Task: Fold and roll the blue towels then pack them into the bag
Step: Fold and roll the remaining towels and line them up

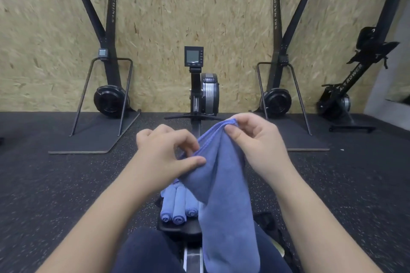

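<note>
Item in hand: one unfolded blue towel [224, 184], hanging lengthwise over the rowing machine's rail [192, 259] just in front of the person's lap, its top corner pinched by the right hand [255, 139] and a side edge pinched by the left hand [164, 150]. Just beyond the lap, on the rail's seat, lie three rolled towels [177, 208], partly behind the hanging one; the bag cannot be identified. Step judged: start of folding; the next move calls for matching the edges squarely before rolling.
</note>
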